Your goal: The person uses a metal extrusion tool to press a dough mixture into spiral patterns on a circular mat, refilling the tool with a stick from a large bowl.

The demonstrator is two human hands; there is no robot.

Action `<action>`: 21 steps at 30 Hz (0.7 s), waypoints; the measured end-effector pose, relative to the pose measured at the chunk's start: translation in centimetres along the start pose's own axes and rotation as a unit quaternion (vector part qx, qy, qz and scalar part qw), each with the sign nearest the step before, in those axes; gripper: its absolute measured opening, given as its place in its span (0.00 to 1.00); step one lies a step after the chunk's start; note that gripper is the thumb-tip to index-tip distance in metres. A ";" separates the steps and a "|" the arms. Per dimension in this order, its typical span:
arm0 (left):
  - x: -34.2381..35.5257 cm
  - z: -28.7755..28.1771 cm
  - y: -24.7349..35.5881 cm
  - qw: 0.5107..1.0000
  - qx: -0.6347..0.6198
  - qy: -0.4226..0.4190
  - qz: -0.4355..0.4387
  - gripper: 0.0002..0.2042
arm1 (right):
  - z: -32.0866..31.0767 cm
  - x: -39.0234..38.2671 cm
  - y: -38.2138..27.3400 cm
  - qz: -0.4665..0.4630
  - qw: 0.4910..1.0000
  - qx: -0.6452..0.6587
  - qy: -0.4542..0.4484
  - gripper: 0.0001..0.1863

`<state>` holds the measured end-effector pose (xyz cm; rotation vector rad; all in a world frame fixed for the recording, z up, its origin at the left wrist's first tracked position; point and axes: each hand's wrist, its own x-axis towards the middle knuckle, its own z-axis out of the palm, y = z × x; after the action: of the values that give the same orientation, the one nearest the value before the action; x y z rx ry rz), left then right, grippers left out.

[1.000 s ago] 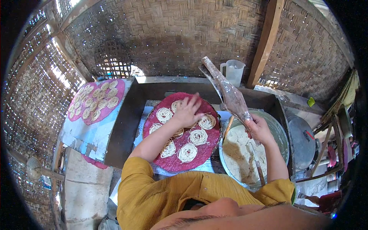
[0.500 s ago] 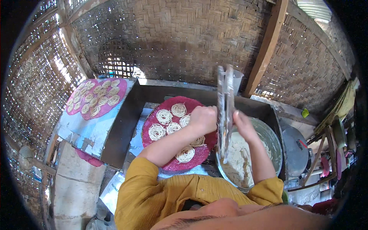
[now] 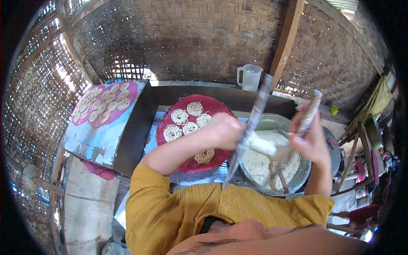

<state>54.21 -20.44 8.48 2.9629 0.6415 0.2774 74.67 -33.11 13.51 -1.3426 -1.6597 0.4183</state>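
Over a large pot of pale dough, the two halves of a hand-held noodle press are apart. My left hand is closed on one half, a long bar with a whitish, dough-coated cylinder sticking out toward the right. In my right hand is the other half, a silvery bar whose lower end is blurred. A brown stick leans in the dough. Left of the pot, a round red tray carries several coiled noodle nests; my left forearm hides part of it.
On the left, a worn blue-white board bears pink sheets with several more nests. A clear plastic jug stands behind the pot against the woven wall. A dark low wall edges the work area.
The press halves, held close together before, are now separated. My right hand has moved right with its bar, and the left bar has tilted, exposing the coated cylinder.
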 end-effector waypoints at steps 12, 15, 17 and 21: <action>-0.2 2.5 -3.6 0.536 -0.824 0.129 0.132 0.21 | 0.3 -5.3 2.9 -0.246 0.752 0.270 0.548 0.15; 0.9 1.5 -2.1 0.465 -0.824 0.227 0.231 0.25 | 5.8 -3.9 2.5 -0.237 0.762 0.399 0.452 0.08; 0.0 -0.5 -0.9 0.507 -0.768 0.276 0.278 0.22 | 8.3 -3.9 3.1 -0.208 0.760 0.485 0.379 0.12; -1.8 1.4 -2.7 0.534 -0.742 0.345 0.214 0.19 | 8.7 -4.8 5.9 -0.150 0.793 0.543 0.231 0.20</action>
<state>51.76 -18.86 6.51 1.1249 -0.3317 1.2479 70.88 -32.98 2.63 -0.2505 -0.8810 0.6449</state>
